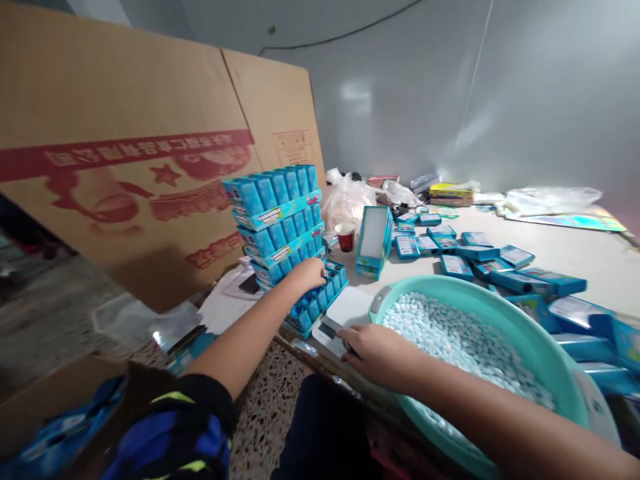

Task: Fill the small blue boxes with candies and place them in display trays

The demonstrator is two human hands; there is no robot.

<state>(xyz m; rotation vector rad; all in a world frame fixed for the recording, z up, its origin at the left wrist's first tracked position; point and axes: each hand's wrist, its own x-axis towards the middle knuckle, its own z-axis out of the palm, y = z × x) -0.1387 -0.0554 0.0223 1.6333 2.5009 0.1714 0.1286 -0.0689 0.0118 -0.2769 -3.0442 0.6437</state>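
Note:
My left hand (310,273) rests on a blue multi-cell display tray (317,303) and seems to grip its upper edge. The tray sits beside a tilted stack of similar blue trays with printed bands (275,217). My right hand (380,353) hangs curled over a white digital scale (345,313), next to the rim of a teal plastic basin (500,320). Something small and dark may lie at its fingertips, but I cannot tell what. The basin holds a heap of pale blue candies (450,340), partly hidden by my right forearm.
Several flat blue boxes with white labels (480,257) lie across the white table (590,267) beyond the basin. Behind them are an upright open blue box (374,240), a red paper cup (345,237) and plastic bags (347,200). A large cardboard sheet (125,133) leans at the left, above a terrazzo floor (265,413).

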